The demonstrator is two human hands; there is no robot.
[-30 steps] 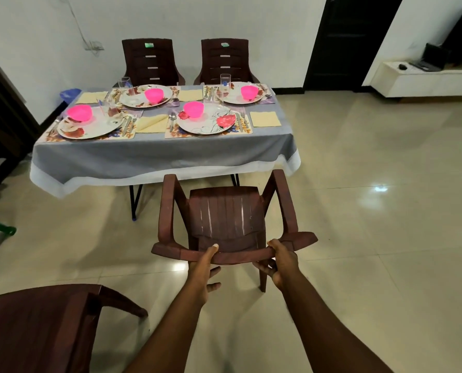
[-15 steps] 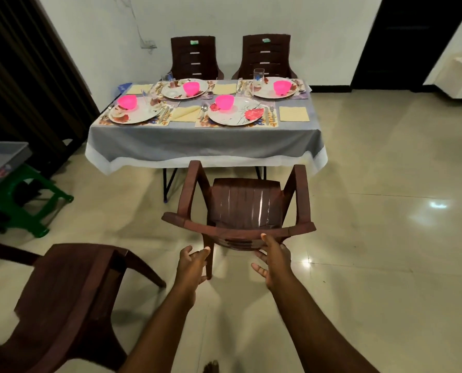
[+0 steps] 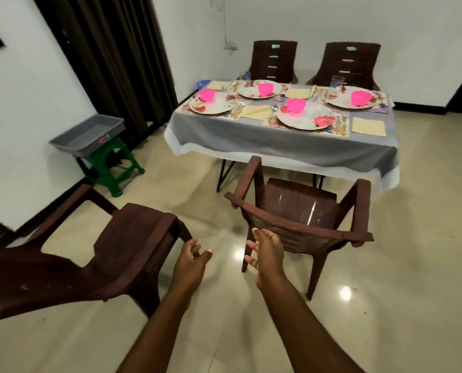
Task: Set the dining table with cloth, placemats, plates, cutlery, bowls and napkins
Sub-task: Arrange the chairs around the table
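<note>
Tiled dining room, set table [image 3: 278, 141] far right, near-left chair [image 3: 133, 246] looks light, stiff plastic, best gripped at backrest top or armrests; left hand [image 3: 190, 261] and right hand [image 3: 264, 251] loosely spread, holding nothing.

Both hands are hovering with fingers spread, holding nothing: the left hand [image 3: 190, 261] near the chair [image 3: 111, 254] at nine o'clock, the right hand [image 3: 264, 250] just behind another chair [image 3: 299, 211] facing the table [image 3: 283, 142] at one o'clock, where plates [image 3: 303, 118] are carrying pink bowls [image 3: 295, 105].
</note>
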